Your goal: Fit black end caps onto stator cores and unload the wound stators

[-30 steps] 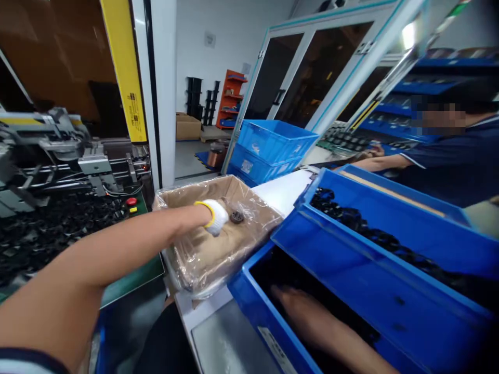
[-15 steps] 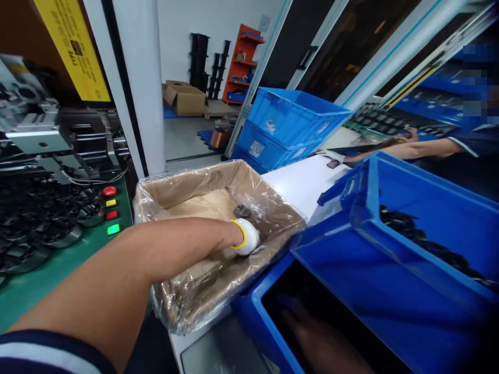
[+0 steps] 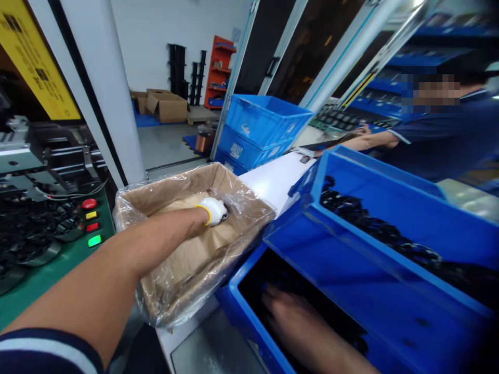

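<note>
My left hand (image 3: 215,211), in a white glove with a yellow cuff, is inside a plastic-lined cardboard box (image 3: 175,189). Its fingers are curled over a small dark round part (image 3: 225,212), mostly covered by the glove. My right hand (image 3: 278,306) reaches into the lower blue bin (image 3: 249,317). Deep shadow hides its fingertips, so whether they grip anything does not show. Directly above that arm, the upper blue bin (image 3: 351,244) holds many black parts (image 3: 366,223).
Left of the box is a green bench (image 3: 37,283) with dark parts, lit buttons (image 3: 94,240) and a machine. Stacked light-blue crates (image 3: 257,127) stand behind the white table (image 3: 273,174). A co-worker's arm (image 3: 358,143) extends over the table's far end.
My left hand has moved farther into the box and onto the dark round part, which lay uncovered before. The view has shifted right, showing more of my right hand in the lower bin.
</note>
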`<state>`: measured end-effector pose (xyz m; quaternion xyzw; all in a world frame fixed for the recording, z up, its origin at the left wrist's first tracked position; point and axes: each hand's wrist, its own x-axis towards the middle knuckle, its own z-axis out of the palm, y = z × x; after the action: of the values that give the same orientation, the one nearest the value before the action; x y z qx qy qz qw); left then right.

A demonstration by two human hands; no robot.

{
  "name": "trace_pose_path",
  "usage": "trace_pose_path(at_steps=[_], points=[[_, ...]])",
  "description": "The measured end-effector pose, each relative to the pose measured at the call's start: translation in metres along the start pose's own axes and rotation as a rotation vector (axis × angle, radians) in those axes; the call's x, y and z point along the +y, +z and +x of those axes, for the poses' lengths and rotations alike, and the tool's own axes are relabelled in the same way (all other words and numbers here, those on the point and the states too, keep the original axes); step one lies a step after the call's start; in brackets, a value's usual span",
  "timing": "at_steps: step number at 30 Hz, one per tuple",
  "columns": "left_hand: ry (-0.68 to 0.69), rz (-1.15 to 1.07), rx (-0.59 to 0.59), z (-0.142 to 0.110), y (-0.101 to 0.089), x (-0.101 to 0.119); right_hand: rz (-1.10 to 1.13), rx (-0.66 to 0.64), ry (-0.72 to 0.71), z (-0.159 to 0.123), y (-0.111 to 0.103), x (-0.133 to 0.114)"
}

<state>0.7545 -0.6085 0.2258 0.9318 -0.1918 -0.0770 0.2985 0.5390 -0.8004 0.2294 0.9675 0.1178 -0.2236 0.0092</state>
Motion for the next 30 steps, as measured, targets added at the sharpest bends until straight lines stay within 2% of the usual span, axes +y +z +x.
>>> trace_pose_path(at_steps=[4, 8, 11, 13, 15, 17, 20, 21, 23, 24, 26, 28, 30], points=[[0.145, 0.183, -0.063, -0.002, -0.024, 0.021, 0.023, 0.085, 0.029, -0.002, -0.018, -0.012], [0.199, 0.309, 0.051, -0.022, -0.071, 0.049, 0.051, 0.199, -0.012, -0.004, -0.027, -0.014], [0.192, 0.347, 0.117, -0.066, -0.107, 0.068, 0.051, 0.340, -0.093, -0.006, -0.020, -0.014], [0.136, 0.315, 0.184, -0.113, -0.125, 0.073, 0.064, 0.474, -0.141, -0.007, -0.013, -0.016], [0.083, 0.185, 0.265, -0.169, -0.132, 0.068, 0.066, 0.541, -0.155, -0.008, -0.009, -0.019], [0.083, -0.051, 0.326, -0.228, -0.127, 0.052, 0.032, 0.515, -0.103, -0.009, -0.012, -0.022], [0.098, -0.590, 0.347, -0.301, -0.095, 0.017, -0.029, 0.457, 0.017, -0.015, -0.031, -0.031], [0.084, -0.838, 0.327, -0.319, -0.080, 0.007, -0.037, 0.487, 0.031, -0.018, -0.040, -0.036], [0.058, -1.355, 0.252, -0.343, -0.052, -0.006, -0.028, 0.643, -0.042, -0.029, -0.058, -0.054], [0.062, -1.570, 0.204, -0.350, -0.040, -0.009, -0.012, 0.750, -0.134, -0.036, -0.065, -0.066], [0.108, -1.835, 0.119, -0.358, -0.024, -0.008, 0.050, 0.943, -0.431, -0.051, -0.073, -0.098], [0.177, -1.902, 0.079, -0.362, -0.015, -0.006, 0.121, 1.061, -0.765, -0.068, -0.069, -0.132], [0.244, -1.860, 0.090, -0.366, -0.008, -0.008, 0.188, 1.129, -0.989, -0.081, -0.057, -0.160]])
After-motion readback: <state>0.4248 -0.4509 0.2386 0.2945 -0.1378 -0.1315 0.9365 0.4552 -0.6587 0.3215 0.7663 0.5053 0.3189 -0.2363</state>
